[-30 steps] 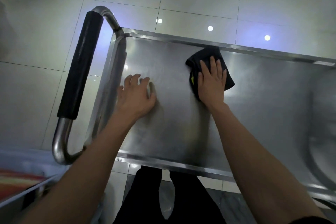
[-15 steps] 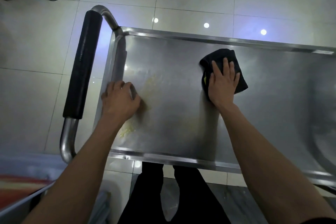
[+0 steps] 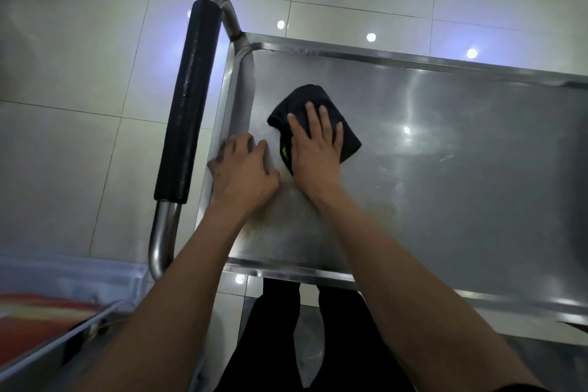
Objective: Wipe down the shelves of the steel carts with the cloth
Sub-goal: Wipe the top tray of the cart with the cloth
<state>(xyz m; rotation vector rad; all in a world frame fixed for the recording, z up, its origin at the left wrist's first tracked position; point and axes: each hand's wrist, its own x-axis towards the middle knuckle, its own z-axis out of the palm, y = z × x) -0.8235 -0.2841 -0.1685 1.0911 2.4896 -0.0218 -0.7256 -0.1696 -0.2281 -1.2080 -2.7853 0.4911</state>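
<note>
Here, item one: the steel cart's top shelf (image 3: 445, 169), long axis running frame left to right. The black cloth (image 3: 318, 111), bunched, lies at centre-left; my right hand (image 3: 315, 149) presses it with flat, spread fingers. My left hand (image 3: 241, 169) curls over the shelf's left rim. The black-padded handle (image 3: 187, 105) stands beside. Since half a second ago, the cloth has slid leftward.

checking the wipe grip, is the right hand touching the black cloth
Touching. The head view shows the right hand lying flat on the black cloth, fingers straight, pressing it onto the cart's steel shelf.
</note>
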